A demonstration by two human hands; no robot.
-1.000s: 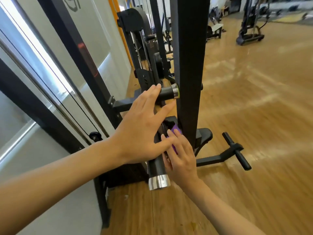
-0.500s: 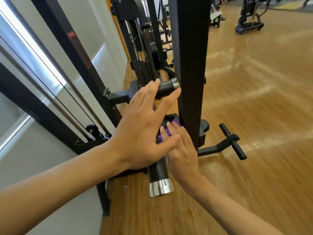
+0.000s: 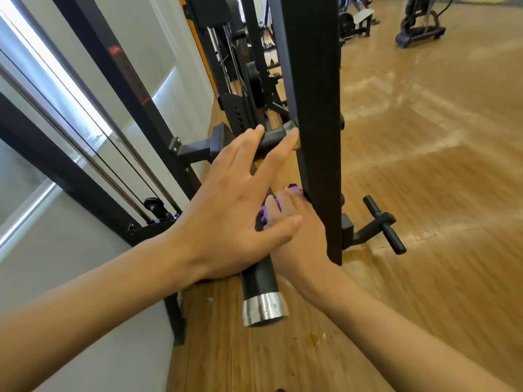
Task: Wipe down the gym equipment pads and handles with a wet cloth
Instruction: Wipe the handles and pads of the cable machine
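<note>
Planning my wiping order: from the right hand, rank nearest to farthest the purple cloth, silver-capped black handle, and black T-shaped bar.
1. Purple cloth, under the right hand.
2. Silver-capped black handle, just left.
3. Black T-shaped bar, farther right.

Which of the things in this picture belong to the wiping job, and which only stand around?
Belong to the job:
- cloth, pressed by the right hand
- near handle
- upper handle
- left hand

Only standing around:
- post
- T-bar
- pulley
- far machine
</note>
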